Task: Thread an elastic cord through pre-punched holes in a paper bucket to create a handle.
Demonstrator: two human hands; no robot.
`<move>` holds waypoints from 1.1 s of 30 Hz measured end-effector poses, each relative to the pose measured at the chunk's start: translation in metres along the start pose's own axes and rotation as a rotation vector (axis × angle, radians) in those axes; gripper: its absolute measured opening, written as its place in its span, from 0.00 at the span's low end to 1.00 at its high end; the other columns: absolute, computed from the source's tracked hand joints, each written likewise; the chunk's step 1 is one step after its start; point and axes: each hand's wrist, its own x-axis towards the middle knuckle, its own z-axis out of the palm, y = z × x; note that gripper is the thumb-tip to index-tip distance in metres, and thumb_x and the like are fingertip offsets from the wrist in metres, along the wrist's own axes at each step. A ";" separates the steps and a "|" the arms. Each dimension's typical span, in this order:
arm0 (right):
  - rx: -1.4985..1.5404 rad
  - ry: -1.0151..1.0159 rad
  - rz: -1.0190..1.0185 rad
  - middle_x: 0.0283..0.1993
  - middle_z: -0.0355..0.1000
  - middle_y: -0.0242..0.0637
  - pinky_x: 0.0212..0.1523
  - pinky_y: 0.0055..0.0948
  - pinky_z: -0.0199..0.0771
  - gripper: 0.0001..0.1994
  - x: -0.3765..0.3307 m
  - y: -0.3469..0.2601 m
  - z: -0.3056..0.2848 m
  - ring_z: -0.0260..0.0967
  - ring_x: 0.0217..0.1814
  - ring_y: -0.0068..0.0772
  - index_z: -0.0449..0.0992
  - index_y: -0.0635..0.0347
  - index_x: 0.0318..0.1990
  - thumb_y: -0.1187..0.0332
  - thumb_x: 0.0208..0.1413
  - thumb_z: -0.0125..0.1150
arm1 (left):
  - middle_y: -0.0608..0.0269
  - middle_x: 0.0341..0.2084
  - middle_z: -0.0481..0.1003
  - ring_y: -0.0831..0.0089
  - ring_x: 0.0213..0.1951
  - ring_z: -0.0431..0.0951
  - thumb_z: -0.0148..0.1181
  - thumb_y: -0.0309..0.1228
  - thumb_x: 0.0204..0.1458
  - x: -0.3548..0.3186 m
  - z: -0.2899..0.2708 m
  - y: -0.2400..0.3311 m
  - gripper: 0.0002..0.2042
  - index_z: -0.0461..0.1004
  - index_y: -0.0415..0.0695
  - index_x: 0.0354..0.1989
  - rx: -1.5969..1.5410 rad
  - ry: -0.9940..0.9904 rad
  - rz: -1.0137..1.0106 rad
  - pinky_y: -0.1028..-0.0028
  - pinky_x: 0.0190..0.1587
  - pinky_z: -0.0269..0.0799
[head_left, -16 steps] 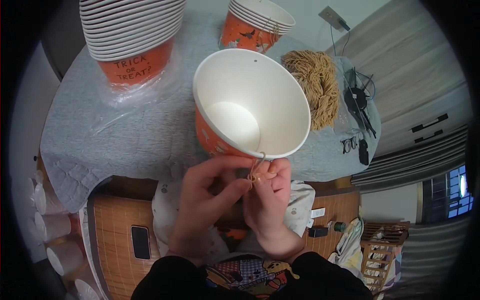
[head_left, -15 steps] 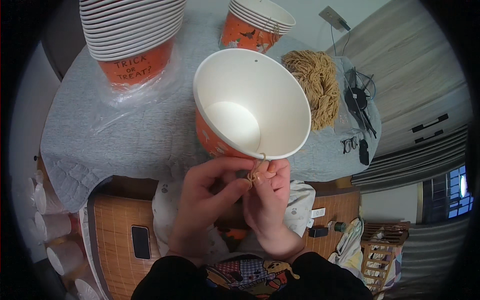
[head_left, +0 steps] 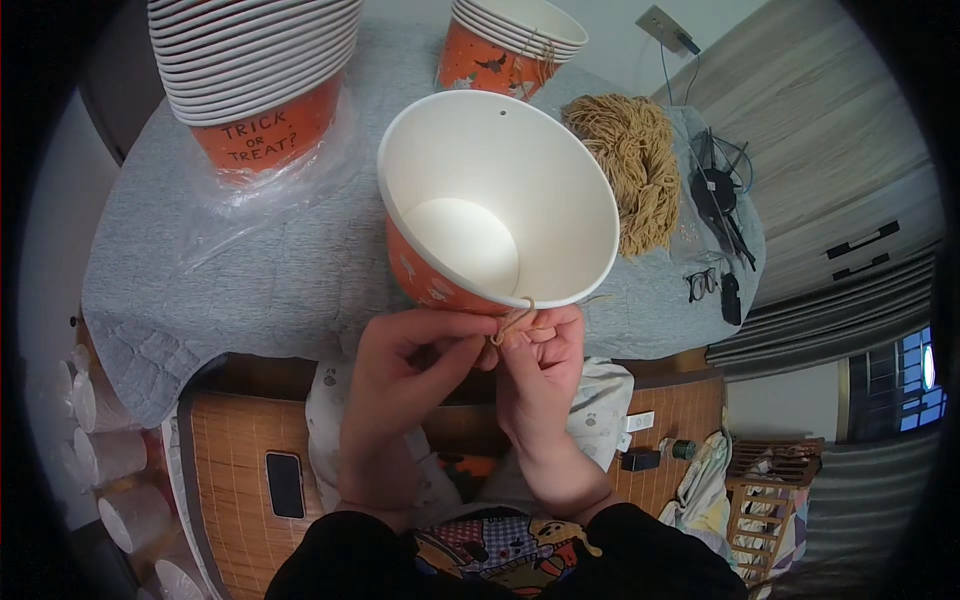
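At the near rim of the paper bucket [head_left: 500,215], we pinch a tan twine [head_left: 512,322] with both hands: our left hand [head_left: 405,385] has thumb and forefinger closed on the strand, and our right hand [head_left: 540,375] has its fingertips clamped on it just beside, where the twine loops over the rim. Both forearms rise from six o'clock, hands touching. The bucket tilts toward us above a grey-clothed table [head_left: 270,270], white and empty inside, orange outside (a small hole shows at its far rim). At two o'clock lies a bundle of twine [head_left: 630,170]; at ten o'clock stands a stack of buckets [head_left: 250,70] on clear plastic wrap, at twelve o'clock a shorter stack [head_left: 510,45]. Below us are a woven mat [head_left: 235,450] and a dark phone [head_left: 285,485].
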 end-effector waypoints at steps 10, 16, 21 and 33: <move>-0.033 0.012 0.047 0.38 0.73 0.41 0.36 0.20 0.76 0.15 -0.002 0.000 -0.003 0.71 0.33 0.21 0.56 0.57 0.43 0.85 0.57 0.53 | 0.59 0.30 0.79 0.76 0.33 0.79 0.56 0.18 0.55 0.001 0.001 0.001 0.08 0.77 0.33 0.41 0.013 0.017 0.037 0.79 0.39 0.75; -0.032 -0.021 0.061 0.38 0.73 0.40 0.38 0.19 0.73 0.16 -0.003 -0.002 -0.004 0.71 0.36 0.21 0.57 0.56 0.43 0.86 0.56 0.52 | 0.59 0.29 0.80 0.77 0.33 0.79 0.57 0.18 0.54 0.001 0.001 0.000 0.07 0.78 0.33 0.41 0.000 0.037 0.045 0.80 0.38 0.75; -0.012 -0.041 0.085 0.39 0.73 0.40 0.40 0.19 0.71 0.16 -0.008 -0.010 -0.002 0.71 0.39 0.22 0.57 0.57 0.44 0.87 0.56 0.52 | 0.60 0.29 0.80 0.78 0.33 0.79 0.60 0.20 0.52 -0.001 0.003 0.004 0.07 0.78 0.33 0.39 -0.043 0.004 0.000 0.81 0.37 0.73; -0.118 -0.074 0.003 0.42 0.72 0.40 0.45 0.22 0.69 0.16 -0.007 -0.003 -0.007 0.70 0.42 0.24 0.57 0.58 0.45 0.88 0.55 0.51 | 0.79 0.15 0.66 0.92 0.20 0.59 0.66 0.21 0.47 0.004 -0.002 -0.008 0.05 0.80 0.37 0.33 0.048 -0.022 -0.005 0.85 0.22 0.49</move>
